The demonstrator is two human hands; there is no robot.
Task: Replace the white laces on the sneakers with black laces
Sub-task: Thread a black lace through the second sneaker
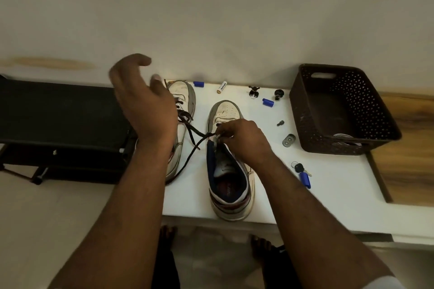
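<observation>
Two worn white sneakers stand on a white table (340, 195). The left sneaker (185, 98) carries a black lace and is partly hidden behind my left hand (143, 98), which hovers raised above it with loosely curved fingers and holds nothing. The right sneaker (229, 171) has its tongue pulled up. My right hand (242, 141) pinches a black lace (192, 148) at that shoe's upper eyelets. The lace runs slack from there leftward across the table between both shoes.
A dark perforated basket (342, 110) with white laces (345, 137) inside stands at the right. Small items dot the table: blue caps (267, 102), a battery (222, 87), two figurines (254, 92), a screw (280, 123), a metal plate (288, 140), keys (301, 171). A black rack (61, 119) stands left.
</observation>
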